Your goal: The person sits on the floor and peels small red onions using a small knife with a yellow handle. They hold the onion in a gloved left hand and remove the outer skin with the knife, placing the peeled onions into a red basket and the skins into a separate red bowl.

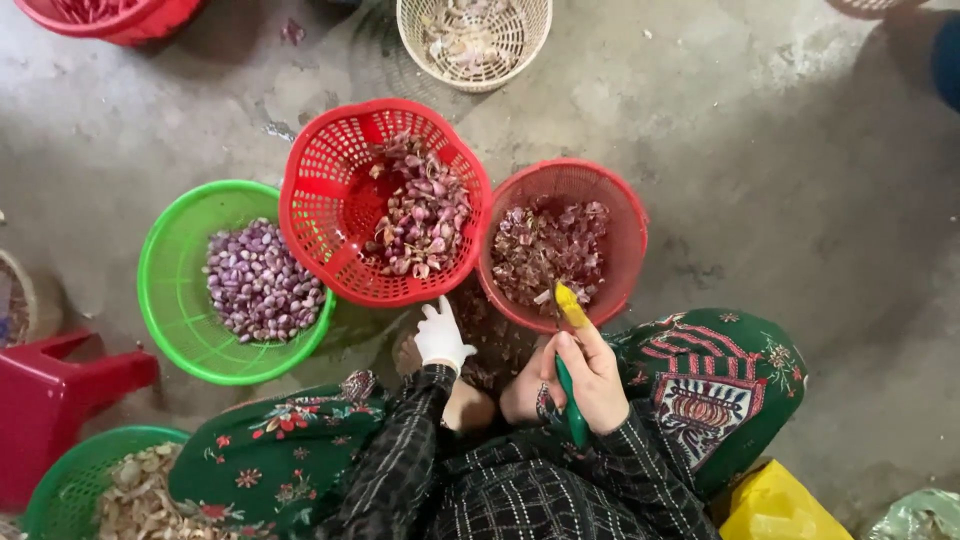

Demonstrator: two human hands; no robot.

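My left hand [441, 336] wears a white glove and reaches toward the near rim of the bright red basket [320, 180], which holds purple unpeeled shallots. Whether the gloved fingers hold anything cannot be told. My right hand [588, 372] grips a green-handled knife [572, 398]; its thumb carries a yellow guard that points at the darker red basket [625, 215] of purple skins and trimmings. A green basket [165, 270] on the left holds peeled purple shallots.
A cream basket [530, 30] with peels stands at the top. Another red basket [150, 20] is at the top left, a red stool [50, 390] at the left, a green basket [60, 480] of dry skins at the bottom left, a yellow bag [775, 505] at the bottom right.
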